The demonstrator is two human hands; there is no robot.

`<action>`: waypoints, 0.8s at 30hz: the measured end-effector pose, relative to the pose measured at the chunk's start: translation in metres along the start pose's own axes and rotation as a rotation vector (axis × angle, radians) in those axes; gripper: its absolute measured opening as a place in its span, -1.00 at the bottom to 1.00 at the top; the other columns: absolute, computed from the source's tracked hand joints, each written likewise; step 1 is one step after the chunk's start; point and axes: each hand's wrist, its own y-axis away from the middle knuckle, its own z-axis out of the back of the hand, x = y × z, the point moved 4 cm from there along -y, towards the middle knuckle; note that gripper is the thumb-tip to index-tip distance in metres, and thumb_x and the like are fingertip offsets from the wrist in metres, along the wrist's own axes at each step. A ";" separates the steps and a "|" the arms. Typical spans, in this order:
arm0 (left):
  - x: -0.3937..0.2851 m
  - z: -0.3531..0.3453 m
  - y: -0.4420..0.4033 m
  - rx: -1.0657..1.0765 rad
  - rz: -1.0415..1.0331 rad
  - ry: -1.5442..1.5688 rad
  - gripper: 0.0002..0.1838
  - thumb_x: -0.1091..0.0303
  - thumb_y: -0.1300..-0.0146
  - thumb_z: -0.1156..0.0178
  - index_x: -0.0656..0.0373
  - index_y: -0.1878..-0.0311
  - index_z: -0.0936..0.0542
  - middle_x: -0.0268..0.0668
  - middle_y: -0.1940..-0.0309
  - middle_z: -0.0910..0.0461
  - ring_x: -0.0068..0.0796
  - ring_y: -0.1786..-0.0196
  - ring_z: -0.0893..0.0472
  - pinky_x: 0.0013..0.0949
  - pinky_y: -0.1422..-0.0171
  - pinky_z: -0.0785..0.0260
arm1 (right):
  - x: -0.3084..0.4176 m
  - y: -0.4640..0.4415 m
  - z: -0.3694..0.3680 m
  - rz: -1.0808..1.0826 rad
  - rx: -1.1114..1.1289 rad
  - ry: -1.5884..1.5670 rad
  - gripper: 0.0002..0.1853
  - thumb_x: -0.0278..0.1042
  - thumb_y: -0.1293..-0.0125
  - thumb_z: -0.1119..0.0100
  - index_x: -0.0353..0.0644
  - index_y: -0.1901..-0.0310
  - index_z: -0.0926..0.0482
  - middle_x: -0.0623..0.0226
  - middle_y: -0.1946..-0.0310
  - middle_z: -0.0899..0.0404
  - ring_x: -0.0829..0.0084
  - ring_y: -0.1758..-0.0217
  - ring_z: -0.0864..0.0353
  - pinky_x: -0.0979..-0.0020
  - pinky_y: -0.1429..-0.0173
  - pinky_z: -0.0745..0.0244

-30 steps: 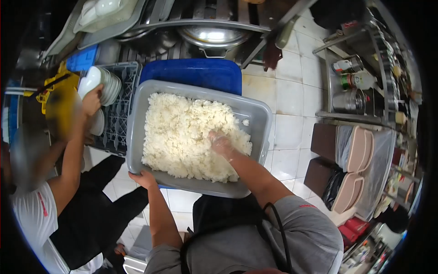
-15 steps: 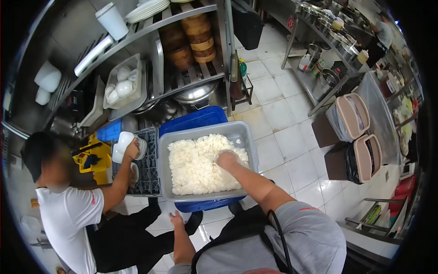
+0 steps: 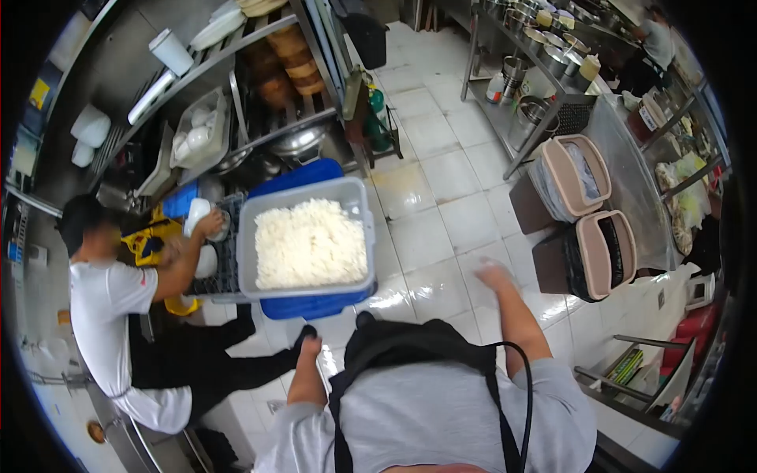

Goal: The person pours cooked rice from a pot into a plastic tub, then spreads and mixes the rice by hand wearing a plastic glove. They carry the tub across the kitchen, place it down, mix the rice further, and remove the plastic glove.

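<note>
A grey plastic tub [image 3: 369, 236] of cooked white rice [image 3: 311, 244] stands in front of me on blue plastic containers [image 3: 319, 303]. My left hand [image 3: 311, 345] hangs just below the near side of the tub, touching nothing, its fingers loosely apart and partly hidden by the angle. My right hand [image 3: 494, 274] is out to the right over the tiled floor, away from the rice. It is blurred, with the fingers stretched out and nothing visible in them. A co-worker [image 3: 110, 315] at the left holds white bowls [image 3: 197, 214] above a dark crate [image 3: 225, 272].
Two brown bins [image 3: 579, 177] with pink-beige rims stand on the right. A metal shelf [image 3: 252, 134] with bamboo steamers [image 3: 293, 59] and a basket of bowls [image 3: 197, 142] is at the upper left. A steel table [image 3: 544, 98] with pots stands at the far right. The white tiled floor [image 3: 430, 189] looks wet.
My right hand has left the rice and swung right over the floor. My view has shifted, so the tub appears further left. The co-worker's hand with the bowls has moved slightly.
</note>
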 end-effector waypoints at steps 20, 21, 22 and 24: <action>-0.499 0.024 -0.091 0.093 -0.475 -0.014 -0.66 0.27 0.01 0.00 0.25 0.17 -0.47 0.02 0.21 -0.48 -0.07 0.12 -0.47 -0.20 0.04 -0.32 | -0.350 0.422 -0.055 -0.435 0.107 -0.079 -0.76 -0.24 -0.13 0.18 -0.23 0.35 -0.41 0.00 0.36 -0.43 0.00 0.21 -0.41 0.12 0.17 -0.29; -0.498 0.014 -0.101 0.154 -0.443 -0.102 -0.71 0.31 0.02 0.02 0.26 0.26 -0.51 0.02 0.27 -0.51 -0.06 0.18 -0.50 -0.17 0.09 -0.34 | -0.350 0.411 -0.046 -0.378 0.081 -0.053 -0.77 -0.26 -0.13 0.18 -0.23 0.36 -0.40 0.00 0.38 -0.43 -0.01 0.23 -0.41 0.11 0.19 -0.29; -0.495 0.008 -0.104 0.073 -0.449 -0.127 -0.75 0.36 0.03 0.05 0.25 0.36 -0.55 0.02 0.34 -0.51 -0.05 0.22 -0.51 -0.12 0.15 -0.35 | -0.354 0.403 -0.035 -0.324 0.044 -0.019 -0.79 -0.28 -0.12 0.18 -0.23 0.38 -0.39 0.00 0.40 -0.43 -0.02 0.24 -0.41 0.11 0.20 -0.29; -0.499 0.004 -0.104 0.180 -0.240 -0.211 -0.70 0.32 -0.07 0.09 0.17 0.15 -0.51 -0.14 0.05 -0.44 -0.20 -0.02 -0.43 -0.18 -0.05 -0.30 | -0.362 0.388 -0.019 -0.249 -0.008 0.043 -0.82 -0.31 -0.11 0.17 -0.24 0.41 -0.38 -0.01 0.44 -0.43 -0.04 0.27 -0.41 0.10 0.23 -0.29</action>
